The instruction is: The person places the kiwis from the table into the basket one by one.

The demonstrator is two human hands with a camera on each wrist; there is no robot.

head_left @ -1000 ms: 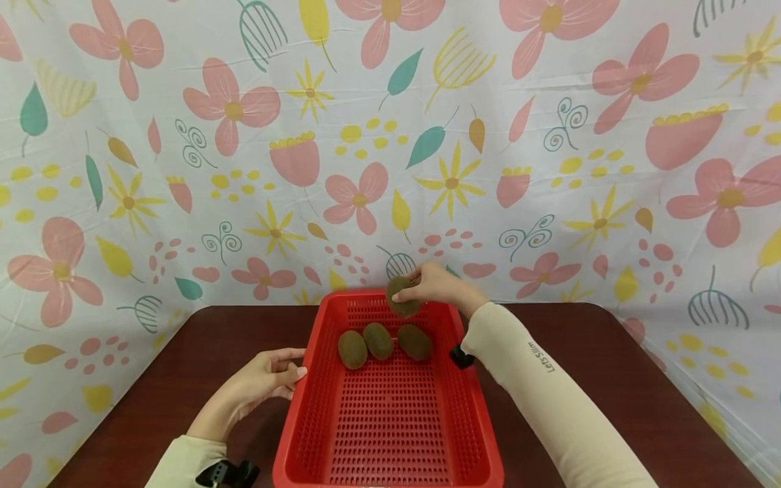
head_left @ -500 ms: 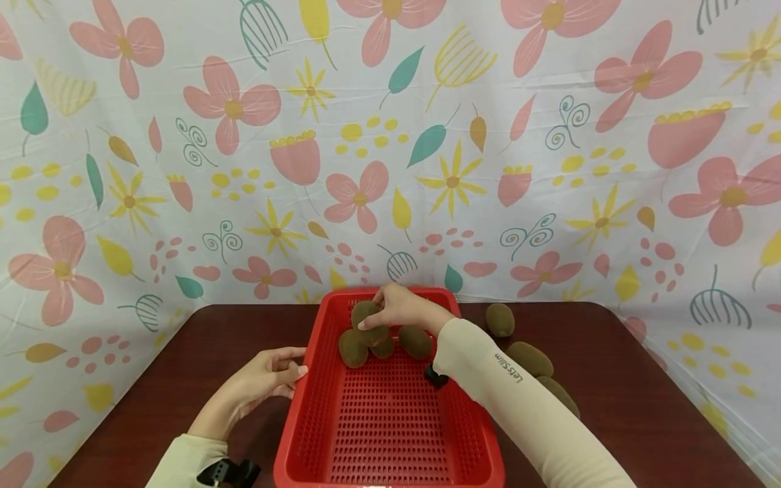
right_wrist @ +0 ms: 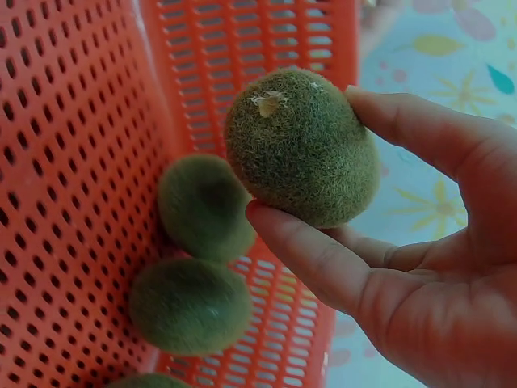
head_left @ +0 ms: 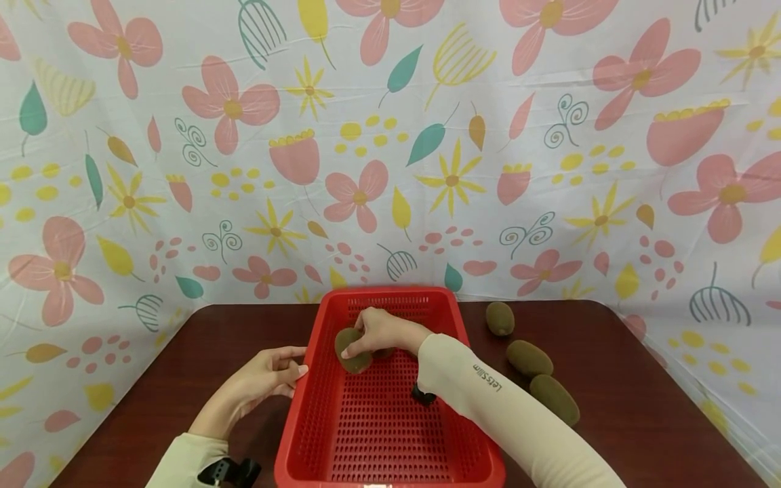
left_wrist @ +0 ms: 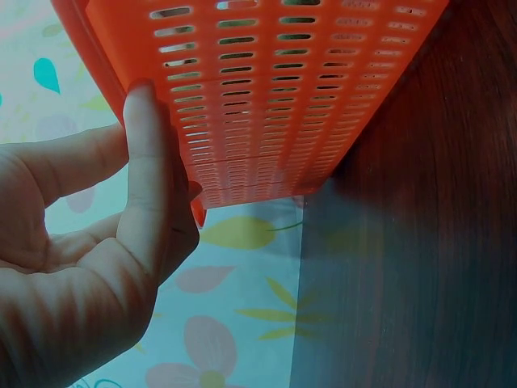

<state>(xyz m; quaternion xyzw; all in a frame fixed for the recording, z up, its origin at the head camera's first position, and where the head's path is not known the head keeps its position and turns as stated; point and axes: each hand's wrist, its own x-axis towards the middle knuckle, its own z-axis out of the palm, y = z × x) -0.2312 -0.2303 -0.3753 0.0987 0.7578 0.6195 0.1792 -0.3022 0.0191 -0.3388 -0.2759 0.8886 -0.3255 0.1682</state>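
Note:
My right hand (head_left: 379, 331) reaches over the back left of a red plastic basket (head_left: 482, 434) and holds a brown fuzzy kiwi (right_wrist: 299, 145) between thumb and fingers. Below it in the right wrist view lie two more kiwis, one (right_wrist: 206, 206) next to the other (right_wrist: 191, 305), with the edge of another at the bottom. In the head view my hand and forearm hide most of these; a bit of one kiwi (head_left: 383, 353) shows. My left hand (head_left: 268, 376) grips the basket's left rim, fingers against its outer wall in the left wrist view.
Three kiwis lie on the dark wooden table (head_left: 634, 407) right of the basket: one at the back (head_left: 500, 318), one in the middle (head_left: 529, 358), one nearer (head_left: 554, 400) beside my right forearm. A flowered cloth (head_left: 390, 135) hangs behind the table.
My right hand has carried the kiwi from above the basket's back right leftward, nearer and lower. Its forearm has uncovered the kiwis on the table. My left hand has stayed put.

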